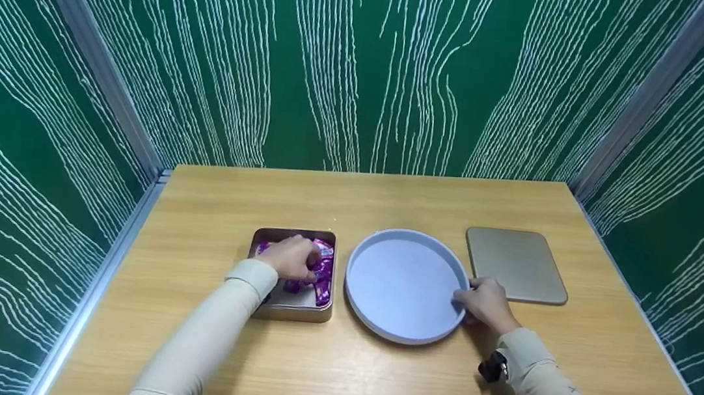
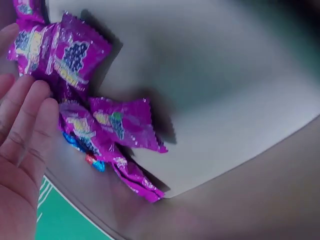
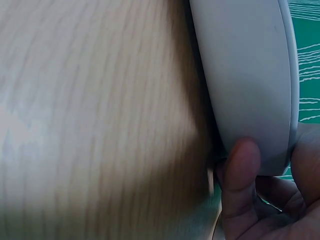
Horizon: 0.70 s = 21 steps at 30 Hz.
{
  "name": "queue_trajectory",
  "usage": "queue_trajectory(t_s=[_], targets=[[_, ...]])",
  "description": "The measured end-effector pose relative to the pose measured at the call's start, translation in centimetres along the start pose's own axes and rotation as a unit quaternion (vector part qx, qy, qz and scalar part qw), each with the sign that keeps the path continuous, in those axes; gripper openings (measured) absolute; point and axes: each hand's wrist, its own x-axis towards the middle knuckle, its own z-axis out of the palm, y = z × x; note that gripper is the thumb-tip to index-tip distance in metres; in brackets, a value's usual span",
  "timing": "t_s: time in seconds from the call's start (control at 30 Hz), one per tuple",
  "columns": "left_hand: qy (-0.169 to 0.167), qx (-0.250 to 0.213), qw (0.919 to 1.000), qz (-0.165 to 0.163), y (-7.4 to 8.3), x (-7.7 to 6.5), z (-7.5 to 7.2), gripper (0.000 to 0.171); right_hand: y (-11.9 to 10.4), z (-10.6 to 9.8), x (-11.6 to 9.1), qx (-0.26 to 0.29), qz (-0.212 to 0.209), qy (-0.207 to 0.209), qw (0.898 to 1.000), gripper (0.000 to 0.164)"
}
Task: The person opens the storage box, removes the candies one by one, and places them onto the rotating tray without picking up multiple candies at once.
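A rectangular metal tin (image 1: pixel 297 314) holds several purple wrapped candies (image 1: pixel 323 274) with grape pictures. My left hand (image 1: pixel 289 256) reaches down into it. In the left wrist view its fingers (image 2: pixel 42 125) lie fairly straight against the candies (image 2: pixel 122 125), and no candy shows gripped. A small blue-and-red wrapper (image 2: pixel 95 162) peeks out beneath the purple ones. Right of the tin is a round, pale, shallow tray (image 1: pixel 407 285). My right hand (image 1: pixel 488 303) pinches its right rim, thumb over the edge and fingers on the outer side, as the right wrist view also shows.
A flat rectangular metal lid (image 1: pixel 518 265) lies behind and to the right of the tray. Everything stands on a wooden table (image 1: pixel 365 382). Green panels with white wavy lines (image 1: pixel 365 74) rise along its back and sides.
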Motion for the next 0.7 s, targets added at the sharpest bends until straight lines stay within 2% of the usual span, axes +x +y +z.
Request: queue_trajectory(t_s=[0.2, 0.5, 0.63, 0.7], targets=[[-0.004, 0.004, 1.0000, 0.005, 0.3, 0.2, 0.4, 0.031, 0.0, 0.0, 0.1, 0.006, 0.007, -0.003, 1.000, 0.042], [-0.013, -0.001, 0.9998, 0.012, 0.3, 0.8, 1.3, 0.015, 0.1, -0.1, 0.3, 0.007, 0.014, -0.012, 1.000, 0.049], [-0.017, 0.000, 0.9998, 0.008, 0.3, 1.0, 1.6, 0.021, 0.2, 0.0, 0.3, 0.003, 0.000, -0.001, 1.000, 0.037], [-0.019, 0.000, 0.9998, 0.009, 0.4, 1.0, 1.7, 0.031, 0.2, 0.1, 0.3, 0.003, -0.006, 0.004, 1.000, 0.032]])
